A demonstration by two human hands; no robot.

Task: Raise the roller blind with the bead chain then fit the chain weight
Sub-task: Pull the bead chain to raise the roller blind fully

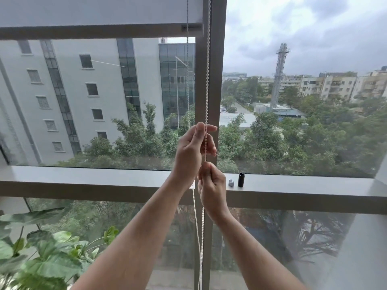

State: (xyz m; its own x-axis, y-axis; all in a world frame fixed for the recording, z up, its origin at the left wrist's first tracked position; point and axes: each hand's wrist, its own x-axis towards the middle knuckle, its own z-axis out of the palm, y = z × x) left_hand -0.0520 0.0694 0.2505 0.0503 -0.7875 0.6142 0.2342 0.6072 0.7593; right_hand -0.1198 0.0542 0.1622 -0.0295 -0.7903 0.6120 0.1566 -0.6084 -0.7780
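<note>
A grey roller blind (100,11) covers the top of the left window pane, its bottom bar (94,31) high up. A white bead chain (207,80) hangs down in front of the window post. My left hand (192,151) pinches the chain at mid-height, fingers curled around it. Just below, my right hand (211,185) grips the same strand. Beneath the hands the chain loop (198,237) dangles in two strands. A black cylindrical chain weight (241,180) stands upright on the sill, to the right of my right hand, with a small grey clip (231,182) beside it.
The grey window sill (104,176) runs across the view. A leafy green plant (41,248) fills the lower left corner. The vertical window post (217,59) stands right behind the chain. Buildings and trees lie outside the glass.
</note>
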